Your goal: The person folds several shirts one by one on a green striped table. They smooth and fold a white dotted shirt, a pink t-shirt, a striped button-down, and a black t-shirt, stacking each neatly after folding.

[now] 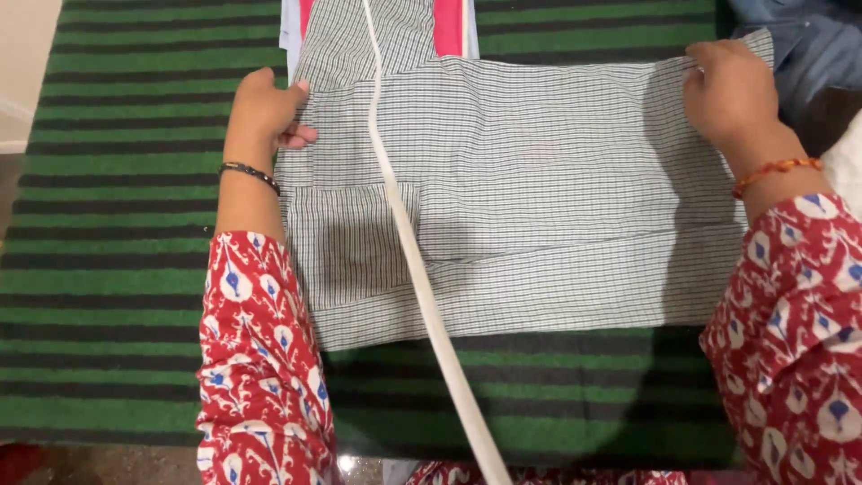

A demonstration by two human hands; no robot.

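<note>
Left hand: I see my left hand (265, 108) at the left edge of the checked shirt (539, 198), fingers curled over the fabric's edge with the fingertips resting on the cloth. It looks like a loose pinch on the edge, though I cannot tell how firmly it is closed.

Right hand: my right hand (729, 90) grips the shirt's upper right corner, fingers bunched and pressed together on the fabric; a little cloth puckers under them.

Where the shirt lies: it is spread flat between the two grips, so it runs rightward from the left hand and leftward from the right. Its long axis goes side to side, from one hand to the other. A patch pocket sits just below and right of the left grip.

Nearer hand: both hands are on the cloth; the left is closer to the pocket and the folded part at the top, the right holds the far free corner.

White strap: a white strap (422, 278) crosses the shirt diagonally, starting above, just right of the left grip, and running down toward me. It lies on top of the cloth, between the hands.

Under and around: a green and black striped mat (135, 233) carries everything. Pink fabric (446, 25) shows above the shirt, and blue cloth (817, 45) sits just beyond the right grip.

Wrists: a dark bangle (250, 175) on the left, a beaded orange bracelet (777, 171) on the right, both below patterned red sleeves (260, 359).
</note>
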